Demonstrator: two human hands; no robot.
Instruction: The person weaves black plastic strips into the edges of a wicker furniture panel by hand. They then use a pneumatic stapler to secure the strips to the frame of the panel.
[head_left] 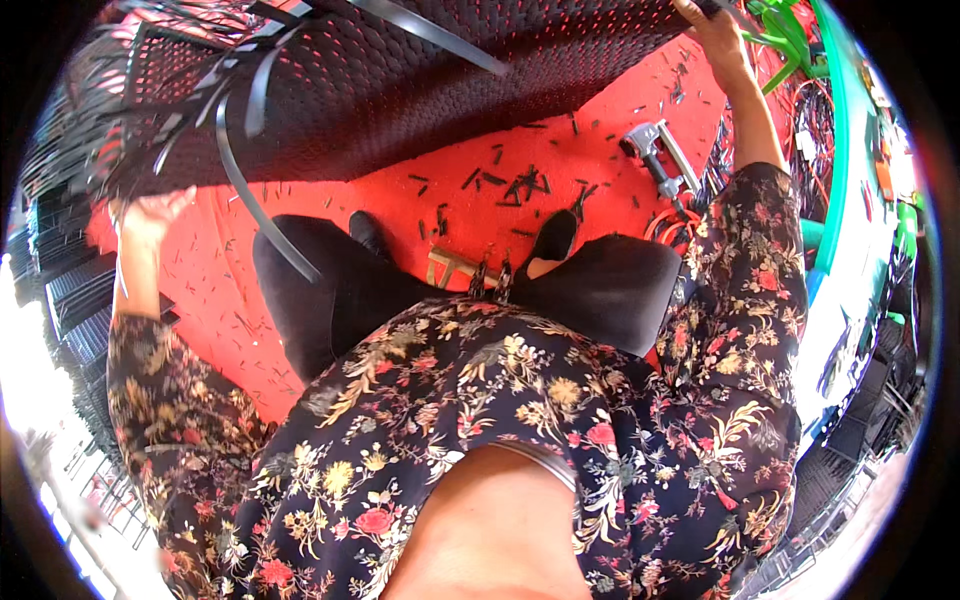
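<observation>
A large dark woven panel (380, 100), perforated all over, is held up at a slant across the upper left. Long loose flat strips (235, 165) hang from its left part, and one reaches down over my left thigh. My right hand (712, 28) is closed on the panel's upper right end. At its lower left edge is my left hand (152, 212), with the thumb along the rim; the other fingers are partly hidden and blurred, but the hand appears to grip the edge.
Short dark strip offcuts (525, 185) litter the red floor covering (420, 210). A grey staple gun (662, 160) with a red hose (670, 225) lies at the right. Near my feet is a small wooden frame piece (445, 265). Green plastic furniture (785, 40) stands at the upper right.
</observation>
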